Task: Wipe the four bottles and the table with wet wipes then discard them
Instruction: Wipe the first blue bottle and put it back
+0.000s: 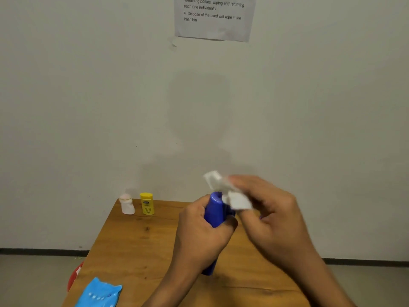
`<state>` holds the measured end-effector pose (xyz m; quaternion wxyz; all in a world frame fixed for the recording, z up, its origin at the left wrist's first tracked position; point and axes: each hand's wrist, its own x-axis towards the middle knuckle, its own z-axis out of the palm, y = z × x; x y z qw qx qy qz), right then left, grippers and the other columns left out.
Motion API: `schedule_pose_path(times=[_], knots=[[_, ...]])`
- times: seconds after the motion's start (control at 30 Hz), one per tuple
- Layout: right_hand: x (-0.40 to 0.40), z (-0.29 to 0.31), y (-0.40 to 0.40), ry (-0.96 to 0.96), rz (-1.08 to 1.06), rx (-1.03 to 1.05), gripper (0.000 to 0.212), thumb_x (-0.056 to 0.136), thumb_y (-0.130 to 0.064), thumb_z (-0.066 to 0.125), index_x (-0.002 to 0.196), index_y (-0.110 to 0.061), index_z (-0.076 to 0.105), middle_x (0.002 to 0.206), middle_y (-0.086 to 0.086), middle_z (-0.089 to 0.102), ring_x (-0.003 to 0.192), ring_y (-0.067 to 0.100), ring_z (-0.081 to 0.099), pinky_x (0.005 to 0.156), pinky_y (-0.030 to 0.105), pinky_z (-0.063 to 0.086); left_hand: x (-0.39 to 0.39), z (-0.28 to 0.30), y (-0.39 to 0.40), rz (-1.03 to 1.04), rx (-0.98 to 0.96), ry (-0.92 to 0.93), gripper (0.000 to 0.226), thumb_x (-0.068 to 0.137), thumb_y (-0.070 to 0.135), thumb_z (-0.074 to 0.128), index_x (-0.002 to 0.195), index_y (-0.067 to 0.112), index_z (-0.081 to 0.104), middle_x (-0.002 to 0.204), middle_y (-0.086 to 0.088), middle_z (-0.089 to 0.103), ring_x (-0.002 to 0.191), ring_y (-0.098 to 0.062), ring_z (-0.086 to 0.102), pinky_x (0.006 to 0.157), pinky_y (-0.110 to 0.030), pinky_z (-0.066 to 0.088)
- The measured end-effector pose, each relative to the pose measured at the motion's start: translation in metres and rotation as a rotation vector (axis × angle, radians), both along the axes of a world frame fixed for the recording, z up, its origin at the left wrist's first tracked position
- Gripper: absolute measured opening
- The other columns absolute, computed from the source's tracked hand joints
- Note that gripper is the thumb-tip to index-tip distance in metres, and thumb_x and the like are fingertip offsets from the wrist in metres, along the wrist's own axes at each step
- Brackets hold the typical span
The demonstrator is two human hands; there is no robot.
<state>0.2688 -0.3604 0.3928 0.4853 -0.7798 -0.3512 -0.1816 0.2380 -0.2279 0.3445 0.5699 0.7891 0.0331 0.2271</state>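
My left hand [199, 231] is wrapped around the middle of the blue bottle [214, 212], fingers curled round its body and thumb across the front, holding it lifted above the wooden table [137, 247] with its cap end tilted up and away from me toward the wall; the bottle's lower end shows below my wrist, over the middle of the table. My right hand [270, 209] pinches a crumpled white wet wipe [230, 193] between fingertips and thumb, and the wipe lies against the top of the blue bottle, right at its cap, with one loose corner sticking up to the left above my fingers. Both hands are clenched on what they hold, and they sit close together above the far right part of the table. At the far left corner of the table, by the wall, a small white bottle [127, 204] stands beside a yellow bottle [147, 203], the two just apart and both upright. At the near left edge lies a light blue wipes pack [99, 293], partly cut off by the frame. Something red [74, 275] shows below the table's left edge on the floor. A printed sheet [213, 17] is taped to the wall above.
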Motion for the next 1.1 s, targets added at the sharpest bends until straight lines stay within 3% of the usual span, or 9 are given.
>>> schedule_pose_path(times=[0.13,0.23,0.33,0.4,0.5,0.63,0.87,0.97,1.1], knots=[[-0.012,-0.009,0.008,-0.342,-0.031,-0.36,0.046,0.067,0.004,0.08,0.11,-0.012,0.075,0.117,0.001,0.072,0.112,0.014,0.067,0.096,0.026,0.053,0.0,0.003,0.004,-0.012,0.048,-0.04,0.015,0.072,0.02,0.066,0.068,0.03,0.056,0.064,0.018,0.065,0.06,-0.003,0.062,0.045,-0.013,0.039],[-0.017,-0.008,0.009,-0.422,-0.024,-0.443,0.044,0.058,0.005,0.084,0.098,-0.012,0.079,0.103,0.002,0.076,0.097,0.015,0.072,0.085,0.026,0.058,-0.005,-0.005,0.005,-0.026,0.056,0.003,0.019,0.068,0.038,0.058,0.066,0.019,0.055,0.068,0.015,0.065,0.059,-0.003,0.063,0.043,-0.025,0.045],[-0.017,0.001,0.002,-0.194,0.184,-0.253,0.039,0.068,0.006,0.076,0.1,-0.016,0.078,0.098,-0.007,0.076,0.091,0.006,0.071,0.073,0.026,0.059,-0.014,-0.011,0.007,0.009,0.007,0.031,0.046,0.05,0.047,0.052,0.063,0.004,0.045,0.055,0.032,0.058,0.056,0.014,0.057,0.052,-0.016,0.049],[-0.008,0.011,-0.007,-0.163,0.133,-0.144,0.037,0.072,0.01,0.071,0.103,-0.011,0.076,0.101,-0.004,0.075,0.095,0.006,0.07,0.077,0.022,0.057,-0.007,-0.01,0.006,0.011,0.144,-0.01,0.021,0.058,0.042,0.059,0.058,0.024,0.048,0.054,0.025,0.06,0.053,0.004,0.058,0.045,-0.015,0.039],[0.005,0.021,-0.007,-0.213,0.023,-0.216,0.042,0.073,0.006,0.064,0.111,-0.01,0.073,0.109,-0.003,0.073,0.102,0.005,0.066,0.085,0.013,0.051,0.004,-0.005,0.002,0.01,0.158,-0.017,0.011,0.069,0.026,0.071,0.071,0.024,0.061,0.059,0.004,0.06,0.053,-0.012,0.056,0.044,-0.025,0.04],[-0.003,0.005,0.007,-0.231,0.016,-0.479,0.044,0.067,-0.006,0.064,0.109,-0.015,0.075,0.11,-0.001,0.074,0.101,0.012,0.07,0.086,0.025,0.058,0.003,-0.005,0.001,-0.012,0.135,0.0,0.009,0.065,0.018,0.065,0.073,0.02,0.062,0.07,0.005,0.066,0.061,-0.011,0.063,0.048,-0.038,0.047],[-0.003,0.0,-0.008,-0.256,0.157,-0.454,0.04,0.06,0.005,0.077,0.093,-0.017,0.079,0.1,-0.005,0.077,0.094,0.008,0.072,0.079,0.023,0.058,0.002,-0.018,0.001,-0.079,0.201,-0.005,0.01,0.072,0.021,0.065,0.068,0.025,0.056,0.067,0.015,0.064,0.059,-0.003,0.061,0.044,-0.02,0.041],[0.002,0.013,-0.022,-0.073,0.254,-0.262,0.035,0.071,0.01,0.075,0.094,-0.016,0.078,0.095,-0.01,0.076,0.086,0.004,0.072,0.069,0.017,0.054,0.005,-0.012,0.006,-0.055,0.162,-0.035,0.01,0.068,0.038,0.057,0.066,0.028,0.057,0.06,0.015,0.06,0.055,-0.004,0.055,0.045,-0.021,0.038],[0.013,0.022,-0.017,-0.127,0.12,-0.288,0.033,0.08,-0.002,0.066,0.11,-0.015,0.073,0.106,-0.009,0.072,0.097,0.006,0.068,0.077,0.02,0.055,0.007,-0.004,0.0,-0.011,0.178,-0.024,0.012,0.069,0.025,0.072,0.072,0.02,0.061,0.061,0.002,0.061,0.054,-0.013,0.055,0.044,-0.021,0.037]])
